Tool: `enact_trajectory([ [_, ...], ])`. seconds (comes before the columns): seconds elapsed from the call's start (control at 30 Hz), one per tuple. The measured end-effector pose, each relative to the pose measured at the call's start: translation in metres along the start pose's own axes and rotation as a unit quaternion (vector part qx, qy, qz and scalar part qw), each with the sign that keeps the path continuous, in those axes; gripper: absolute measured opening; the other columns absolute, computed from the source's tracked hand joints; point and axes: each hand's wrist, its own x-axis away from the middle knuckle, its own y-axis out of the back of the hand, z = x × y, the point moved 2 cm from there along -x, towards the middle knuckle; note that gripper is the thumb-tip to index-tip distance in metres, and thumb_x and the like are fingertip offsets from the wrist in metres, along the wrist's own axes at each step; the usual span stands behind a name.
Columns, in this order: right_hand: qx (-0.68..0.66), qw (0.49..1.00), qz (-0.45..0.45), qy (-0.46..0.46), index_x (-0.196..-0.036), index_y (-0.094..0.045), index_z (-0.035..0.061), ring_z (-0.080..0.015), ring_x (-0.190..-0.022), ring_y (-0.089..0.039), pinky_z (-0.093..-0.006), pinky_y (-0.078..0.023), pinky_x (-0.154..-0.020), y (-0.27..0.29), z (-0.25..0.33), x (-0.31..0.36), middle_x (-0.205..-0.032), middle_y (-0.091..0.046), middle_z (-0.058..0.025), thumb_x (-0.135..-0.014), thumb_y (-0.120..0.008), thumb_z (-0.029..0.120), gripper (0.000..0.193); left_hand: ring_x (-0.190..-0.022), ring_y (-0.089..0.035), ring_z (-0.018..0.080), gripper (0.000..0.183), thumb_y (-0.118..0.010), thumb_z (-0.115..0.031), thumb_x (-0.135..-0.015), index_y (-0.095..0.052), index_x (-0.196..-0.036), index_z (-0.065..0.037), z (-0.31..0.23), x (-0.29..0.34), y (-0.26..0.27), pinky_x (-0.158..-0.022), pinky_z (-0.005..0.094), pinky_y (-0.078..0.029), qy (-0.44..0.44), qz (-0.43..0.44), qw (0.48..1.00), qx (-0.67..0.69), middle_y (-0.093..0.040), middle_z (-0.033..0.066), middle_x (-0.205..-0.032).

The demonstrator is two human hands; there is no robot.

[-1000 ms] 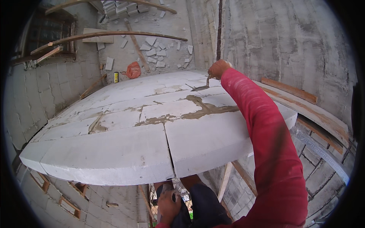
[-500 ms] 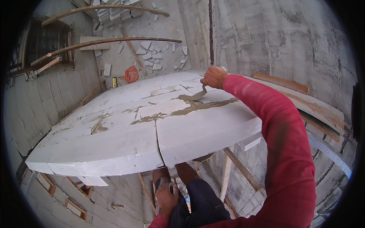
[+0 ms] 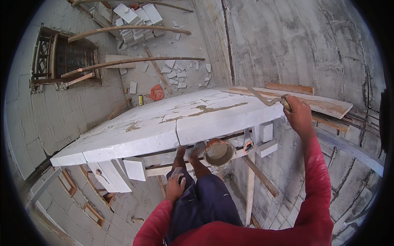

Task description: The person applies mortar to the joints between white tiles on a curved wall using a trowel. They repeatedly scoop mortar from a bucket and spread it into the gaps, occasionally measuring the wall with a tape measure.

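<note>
On the far left, a yellow can (image 3: 140, 100) stands just beside an orange bag (image 3: 156, 93). Nearer, the person's left hand (image 3: 175, 186) rests on the dark shorts (image 3: 213, 201); whether its fingers close on something small cannot be told. The white block wall (image 3: 221, 128) runs across the middle, with grey mortar (image 3: 204, 110) smeared along its joints. Right of the feet, on the near side, sits a bucket (image 3: 223, 143) with a grey mix inside, then a saw (image 3: 248, 144) with an orange handle. At the wall's right end, the right hand (image 3: 298, 115) is wrapped around the handle of a trowel (image 3: 262, 99), its blade pointing far and left. The step in hand seems to be spreading or smoothing mortar over the joints; another pass would call for a flat blade and light, even pressure
</note>
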Motion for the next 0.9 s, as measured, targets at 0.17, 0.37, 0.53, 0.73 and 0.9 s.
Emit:
enact_trajectory([
  [0.17, -0.135, 0.969, -0.035, -0.206, -0.123, -0.066, 0.0053, -0.0450, -0.090, -0.071, -0.0486, -0.054, -0.074, 0.019, -0.005, 0.210, -0.097, -0.073, -0.0233, -0.090, -0.074, 0.012, 0.035, -0.118, -0.069, 0.0431, 0.038, -0.064, -0.035, -0.103, -0.074, -0.126, -0.006, -0.002, 0.036, 0.055, -0.104, 0.0470, -0.052, 0.043, 0.040, 0.997, 0.046, -0.073, 0.0245, -0.124],
  [0.37, -0.195, 0.893, 0.083, -0.398, -0.121, -0.065, 0.0031, -0.0497, -0.095, -0.069, -0.0563, -0.053, -0.080, -0.041, 0.048, 0.442, -0.098, -0.073, -0.0273, -0.092, -0.071, 0.020, 0.034, -0.109, -0.072, 0.0451, 0.041, -0.059, -0.037, -0.105, -0.074, -0.123, -0.003, -0.005, 0.042, 0.107, -0.096, 0.0483, -0.056, -0.007, 0.021, 1.000, -0.016, -0.074, 0.0266, -0.119],
  [0.53, -0.246, 0.821, 0.120, -0.501, -0.117, -0.065, 0.0019, -0.0503, -0.102, -0.069, -0.0570, -0.054, -0.088, -0.103, 0.124, 0.566, -0.105, -0.073, -0.0286, -0.087, -0.075, 0.028, 0.041, -0.106, -0.074, 0.0438, 0.038, -0.061, -0.034, -0.103, -0.074, -0.124, -0.005, -0.006, 0.023, 0.135, -0.093, 0.0496, -0.057, -0.040, 0.023, 0.991, -0.129, -0.076, 0.0241, -0.113],
  [0.73, -0.278, 0.776, 0.104, -0.557, -0.124, -0.065, 0.0010, -0.0511, -0.109, -0.067, -0.0566, -0.054, -0.095, -0.146, 0.196, 0.627, -0.114, -0.071, -0.0325, -0.087, -0.077, 0.035, 0.052, -0.113, -0.067, 0.0468, 0.040, -0.068, -0.033, -0.096, -0.072, -0.123, -0.003, -0.039, -0.030, 0.154, -0.100, 0.0534, -0.052, -0.189, -0.026, 0.966, -0.177, -0.072, 0.0285, -0.118],
  [0.9, -0.286, 0.771, 0.020, -0.569, -0.127, -0.064, -0.0013, -0.0509, -0.111, -0.067, -0.0553, -0.054, -0.097, -0.146, 0.260, 0.626, -0.116, -0.071, -0.0329, -0.086, -0.079, 0.036, 0.057, -0.130, -0.058, 0.0414, 0.038, -0.073, -0.027, -0.092, -0.071, -0.125, -0.008, -0.070, -0.073, 0.172, -0.110, 0.0497, -0.048, -0.281, -0.013, 0.936, -0.213, -0.067, 0.0243, -0.133],
])
